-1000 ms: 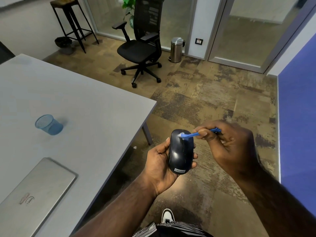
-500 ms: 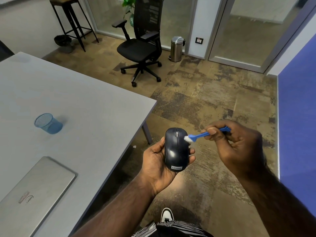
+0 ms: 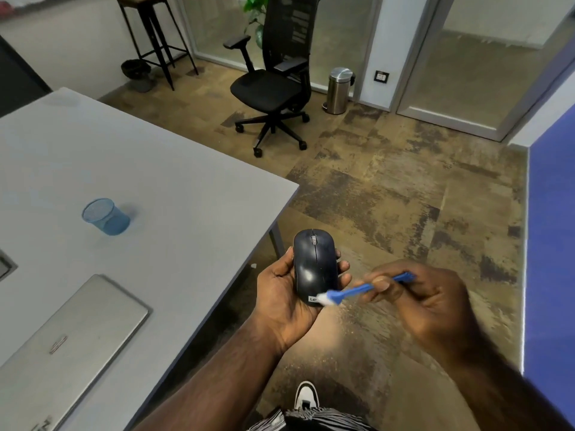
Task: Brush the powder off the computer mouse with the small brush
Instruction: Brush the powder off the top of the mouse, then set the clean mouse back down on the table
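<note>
A dark computer mouse (image 3: 314, 262) lies top up in the palm of my left hand (image 3: 281, 301), held over the floor just off the table's corner. A pale smudge shows on its back. My right hand (image 3: 426, 301) pinches a small blue brush (image 3: 357, 290) by its handle. The brush's white bristles touch the near end of the mouse, over the label. The hand and brush are motion-blurred.
A grey table (image 3: 174, 194) fills the left, bearing a blue mesh cup (image 3: 105, 216) and a shut silver laptop (image 3: 71, 340). Behind stand a black office chair (image 3: 273, 85), a steel bin (image 3: 338, 90) and a tall stool (image 3: 155, 35). A blue wall (image 3: 550, 244) runs along the right.
The brush has swept from the front of the mouse, near the wheel, down to its near end. My right hand dropped toward me. My left hand turned the mouse slightly.
</note>
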`<state>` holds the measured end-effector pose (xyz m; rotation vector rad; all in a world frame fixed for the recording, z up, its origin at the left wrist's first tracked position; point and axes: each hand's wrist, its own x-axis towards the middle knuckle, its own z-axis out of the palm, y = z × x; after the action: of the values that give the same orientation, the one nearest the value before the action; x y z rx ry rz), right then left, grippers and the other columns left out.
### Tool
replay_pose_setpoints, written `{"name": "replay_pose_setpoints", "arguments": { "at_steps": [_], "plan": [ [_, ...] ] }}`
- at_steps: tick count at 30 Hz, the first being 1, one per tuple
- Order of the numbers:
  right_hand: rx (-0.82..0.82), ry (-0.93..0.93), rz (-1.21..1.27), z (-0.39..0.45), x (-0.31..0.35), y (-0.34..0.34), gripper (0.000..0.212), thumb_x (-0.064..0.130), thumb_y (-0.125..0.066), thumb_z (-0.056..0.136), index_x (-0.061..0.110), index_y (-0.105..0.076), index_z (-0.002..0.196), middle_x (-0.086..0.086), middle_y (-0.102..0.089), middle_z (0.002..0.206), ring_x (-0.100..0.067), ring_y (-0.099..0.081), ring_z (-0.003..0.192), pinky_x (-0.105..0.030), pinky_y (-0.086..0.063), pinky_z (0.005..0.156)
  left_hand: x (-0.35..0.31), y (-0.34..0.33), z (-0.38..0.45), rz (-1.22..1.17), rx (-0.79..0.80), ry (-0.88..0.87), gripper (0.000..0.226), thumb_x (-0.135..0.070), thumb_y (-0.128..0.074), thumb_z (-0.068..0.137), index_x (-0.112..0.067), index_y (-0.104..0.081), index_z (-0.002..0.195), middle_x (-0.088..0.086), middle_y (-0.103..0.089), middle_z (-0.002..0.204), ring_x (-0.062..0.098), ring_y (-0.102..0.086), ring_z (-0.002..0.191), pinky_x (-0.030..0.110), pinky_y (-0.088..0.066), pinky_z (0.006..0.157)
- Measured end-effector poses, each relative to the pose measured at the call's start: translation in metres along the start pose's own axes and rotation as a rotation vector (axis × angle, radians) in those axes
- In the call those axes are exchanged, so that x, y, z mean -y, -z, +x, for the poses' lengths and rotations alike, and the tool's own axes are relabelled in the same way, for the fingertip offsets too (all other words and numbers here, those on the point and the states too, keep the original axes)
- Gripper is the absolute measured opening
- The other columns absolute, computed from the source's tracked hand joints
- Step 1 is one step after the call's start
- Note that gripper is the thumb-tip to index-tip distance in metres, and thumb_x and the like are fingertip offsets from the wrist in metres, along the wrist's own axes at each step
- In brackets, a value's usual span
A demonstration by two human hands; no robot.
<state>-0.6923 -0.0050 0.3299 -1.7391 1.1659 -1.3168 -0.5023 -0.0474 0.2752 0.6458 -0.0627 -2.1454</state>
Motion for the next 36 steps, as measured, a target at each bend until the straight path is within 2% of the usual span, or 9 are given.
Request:
{"name": "replay_pose_setpoints", "arguments": {
  "at_steps": [3, 5, 10, 13, 15, 18, 23, 29, 36],
  "plan": [
    [-0.225, -0.22, 0.282, 0.017, -0.011, 0.001, 0.016, 0.026, -0.066, 0.087, 0.034, -0.08, 0.089, 0.008, -0.076, 0.079, -0.01, -0.072, 0.069, -0.024, -0.059, 0.06, -0.012, 0.008, -0.003, -0.004, -0.109, -0.064, 0.052, -0.039, -0.049, 0.093, -0.002, -0.061, 0.127, 0.02, -0.066, 0.117, 0.034, -0.066, 0.096, 0.048, -0.052, 0.086],
    [-0.306, -0.428, 0.506, 0.028, -0.024, -0.003, 0.021, 0.025, -0.06, 0.085, 0.029, -0.08, 0.079, 0.007, -0.071, 0.072, -0.006, -0.066, 0.066, -0.023, -0.056, 0.055, -0.021, 0.017, -0.008, 0.004, -0.192, -0.126, 0.052, -0.042, -0.043, 0.096, -0.005, -0.062, 0.128, 0.018, -0.066, 0.117, 0.03, -0.062, 0.095, 0.044, -0.047, 0.085],
    [-0.251, -0.842, 0.868, 0.045, -0.047, -0.039, 0.014, 0.024, -0.061, 0.083, 0.016, -0.07, 0.089, 0.005, -0.066, 0.069, -0.005, -0.065, 0.058, -0.016, -0.051, 0.049, -0.047, 0.034, -0.029, -0.06, -0.315, -0.259, 0.046, -0.039, -0.046, 0.093, -0.005, -0.073, 0.11, 0.016, -0.072, 0.107, 0.027, -0.072, 0.082, 0.037, -0.058, 0.069],
    [-0.137, -0.937, 0.925, 0.055, -0.053, -0.07, 0.016, 0.02, -0.062, 0.079, 0.015, -0.067, 0.094, 0.003, -0.072, 0.073, -0.005, -0.067, 0.056, -0.015, -0.051, 0.047, -0.063, 0.048, -0.042, -0.122, -0.402, -0.36, 0.05, -0.041, -0.046, 0.094, -0.006, -0.066, 0.122, 0.018, -0.064, 0.123, 0.029, -0.063, 0.099, 0.042, -0.05, 0.085],
    [-0.042, -0.976, 0.928, 0.063, -0.056, -0.094, 0.022, 0.018, -0.062, 0.078, 0.014, -0.066, 0.1, 0.003, -0.075, 0.079, -0.005, -0.068, 0.059, -0.015, -0.051, 0.047, -0.075, 0.059, -0.049, -0.115, -0.464, -0.416, 0.048, -0.032, -0.054, 0.088, -0.005, -0.061, 0.128, 0.018, -0.06, 0.125, 0.029, -0.057, 0.1, 0.042, -0.045, 0.087],
    [0.121, -1.026, 0.932, 0.075, -0.062, -0.134, 0.029, 0.011, -0.059, 0.083, 0.011, -0.068, 0.111, 0.004, -0.074, 0.082, -0.006, -0.07, 0.066, -0.017, -0.052, 0.049, -0.093, 0.078, -0.056, -0.142, -0.509, -0.464, 0.052, -0.016, -0.064, 0.074, -0.002, -0.06, 0.124, 0.019, -0.062, 0.113, 0.032, -0.059, 0.095, 0.043, -0.054, 0.078],
    [0.277, -1.01, 0.701, 0.098, -0.074, -0.209, 0.019, 0.014, -0.05, 0.102, 0.013, -0.066, 0.111, -0.001, -0.078, 0.092, -0.013, -0.076, 0.083, -0.027, -0.057, 0.063, -0.137, 0.117, -0.052, -0.113, -0.593, -0.526, 0.039, -0.015, -0.06, 0.087, -0.001, -0.059, 0.123, 0.02, -0.064, 0.113, 0.033, -0.058, 0.104, 0.051, -0.046, 0.1],
    [0.373, -0.896, 0.396, 0.131, -0.092, -0.3, 0.015, 0.023, -0.052, 0.103, 0.018, -0.065, 0.102, 0.004, -0.076, 0.107, -0.017, -0.068, 0.108, -0.024, -0.057, 0.075, -0.187, 0.162, -0.039, -0.064, -0.69, -0.552, 0.023, -0.016, -0.061, 0.089, -0.009, -0.065, 0.111, 0.016, -0.068, 0.111, 0.032, -0.062, 0.104, 0.044, -0.055, 0.081],
    [0.358, -0.823, 0.247, 0.158, -0.123, -0.376, 0.011, 0.025, -0.057, 0.101, 0.022, -0.067, 0.099, -0.003, -0.072, 0.111, -0.016, -0.069, 0.105, -0.019, -0.058, 0.074, -0.236, 0.207, -0.011, -0.009, -0.764, -0.516, 0.022, -0.019, -0.062, 0.089, -0.013, -0.066, 0.11, 0.01, -0.07, 0.108, 0.025, -0.063, 0.105, 0.04, -0.054, 0.077]
  ]
}}
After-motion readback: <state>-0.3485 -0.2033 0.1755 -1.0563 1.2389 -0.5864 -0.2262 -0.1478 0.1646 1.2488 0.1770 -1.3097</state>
